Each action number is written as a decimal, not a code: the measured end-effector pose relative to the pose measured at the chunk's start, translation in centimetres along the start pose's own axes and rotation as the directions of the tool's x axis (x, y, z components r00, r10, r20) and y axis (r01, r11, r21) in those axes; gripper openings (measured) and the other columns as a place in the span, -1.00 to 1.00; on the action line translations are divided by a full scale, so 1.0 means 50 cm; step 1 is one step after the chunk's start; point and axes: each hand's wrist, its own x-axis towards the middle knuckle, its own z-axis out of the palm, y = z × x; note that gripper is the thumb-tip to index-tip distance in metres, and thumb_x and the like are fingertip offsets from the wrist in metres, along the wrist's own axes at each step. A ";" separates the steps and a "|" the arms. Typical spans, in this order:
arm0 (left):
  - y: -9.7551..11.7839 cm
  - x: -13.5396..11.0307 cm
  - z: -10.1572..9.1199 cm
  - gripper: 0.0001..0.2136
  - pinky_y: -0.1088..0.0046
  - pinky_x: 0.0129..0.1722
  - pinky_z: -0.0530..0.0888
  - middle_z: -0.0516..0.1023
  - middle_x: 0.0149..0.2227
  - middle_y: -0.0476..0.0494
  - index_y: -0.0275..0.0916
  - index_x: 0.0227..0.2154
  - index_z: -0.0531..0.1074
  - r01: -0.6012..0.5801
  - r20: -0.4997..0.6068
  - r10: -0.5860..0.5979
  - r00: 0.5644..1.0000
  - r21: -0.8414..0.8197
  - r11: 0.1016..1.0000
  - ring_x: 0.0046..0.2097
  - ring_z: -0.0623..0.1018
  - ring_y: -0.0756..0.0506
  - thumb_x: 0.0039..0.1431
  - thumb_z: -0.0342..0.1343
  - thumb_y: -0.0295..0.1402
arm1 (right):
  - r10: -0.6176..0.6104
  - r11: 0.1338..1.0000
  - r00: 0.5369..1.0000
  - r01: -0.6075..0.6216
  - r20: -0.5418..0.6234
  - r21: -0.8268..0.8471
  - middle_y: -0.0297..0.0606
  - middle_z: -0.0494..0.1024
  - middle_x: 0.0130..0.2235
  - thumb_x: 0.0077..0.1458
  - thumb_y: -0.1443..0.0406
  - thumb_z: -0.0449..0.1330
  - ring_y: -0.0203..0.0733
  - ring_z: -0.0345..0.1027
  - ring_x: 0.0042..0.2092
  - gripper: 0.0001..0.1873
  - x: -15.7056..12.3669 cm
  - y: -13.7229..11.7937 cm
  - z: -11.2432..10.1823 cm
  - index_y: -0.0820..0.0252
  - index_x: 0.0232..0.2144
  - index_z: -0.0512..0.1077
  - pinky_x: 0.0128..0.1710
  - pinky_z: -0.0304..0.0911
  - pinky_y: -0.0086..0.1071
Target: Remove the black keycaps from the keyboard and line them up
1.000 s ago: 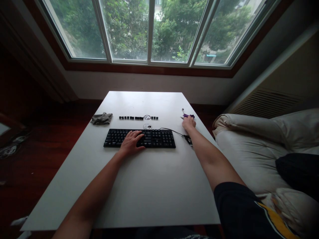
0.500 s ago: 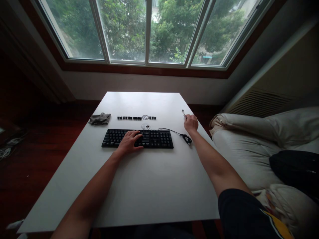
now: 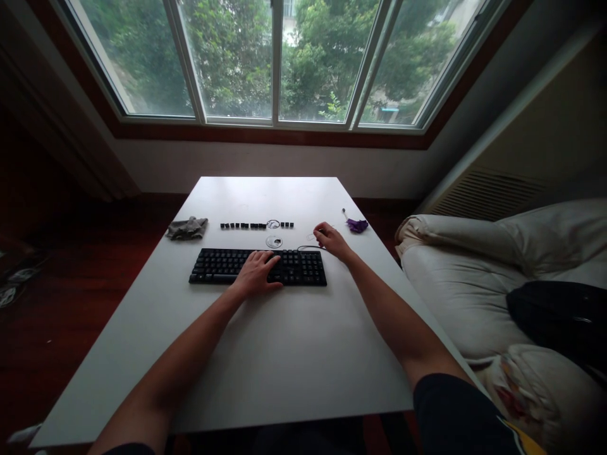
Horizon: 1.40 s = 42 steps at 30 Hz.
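My left hand lies over the middle of a black keyboard, fingers stretched and apart on the keys. To the right, above the keyboard's far right corner, my right hand is closed in a pinch. Thin wire loops stick out left from its fingertips, looking like a wire keycap puller. Beyond the keyboard runs a row of loose black keycaps. One small round clear dish sits within that row, and another dish holding something dark stands nearer the keyboard.
A grey cloth lies at the table's left edge. Near the right edge are a crumpled purple cloth and a small white-handled brush. The keyboard cable runs toward my right forearm. A pale sofa borders the white table.
My right hand has moved left from the table's right edge toward the keyboard, uncovering the purple cloth and bringing the wire tool along. My left hand has shifted slightly right on the keys.
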 end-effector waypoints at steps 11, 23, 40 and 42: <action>0.036 0.014 0.015 -0.31 -0.05 0.32 0.13 0.31 0.26 -0.30 -0.11 0.21 0.33 0.011 -0.034 -0.011 0.999 -0.004 1.000 0.28 0.28 -0.38 0.01 0.31 -0.04 | -0.147 0.987 0.975 0.157 0.168 -0.044 -0.27 0.61 -0.28 0.18 0.13 0.17 -0.22 0.46 -0.27 -0.73 0.034 -0.033 0.106 0.14 -0.21 0.57 -0.26 0.33 -0.40; 0.044 -0.010 0.020 -0.29 -0.03 0.37 0.08 0.29 0.28 -0.36 -0.20 0.21 0.35 -0.013 -0.051 0.012 0.999 -0.028 1.000 0.31 0.26 -0.37 0.03 0.30 0.00 | -0.147 0.989 0.959 0.150 0.243 0.006 -0.32 0.62 -0.38 0.13 0.22 0.20 -0.26 0.49 -0.36 -0.86 0.063 -0.053 0.135 0.17 -0.29 0.48 -0.33 0.31 -0.43; 0.041 -0.013 0.025 -0.30 -0.04 0.38 0.06 0.28 0.30 -0.30 -0.14 0.22 0.33 -0.011 -0.046 0.010 0.999 -0.020 1.000 0.33 0.24 -0.35 0.03 0.30 -0.01 | -0.333 0.909 0.931 0.359 0.148 -0.213 -0.25 0.61 -0.23 0.21 0.22 0.16 -0.17 0.44 -0.25 -0.84 -0.048 -0.072 0.147 0.09 -0.19 0.51 -0.18 0.30 -0.34; 0.042 -0.013 0.025 -0.30 -0.03 0.38 0.06 0.28 0.30 -0.30 -0.14 0.22 0.34 -0.008 -0.050 0.007 0.999 -0.019 1.000 0.33 0.23 -0.35 0.02 0.30 -0.02 | -0.348 0.902 0.933 0.359 0.087 -0.241 -0.25 0.60 -0.25 0.21 0.22 0.16 -0.17 0.43 -0.26 -0.83 -0.051 -0.070 0.154 0.10 -0.19 0.50 -0.18 0.28 -0.34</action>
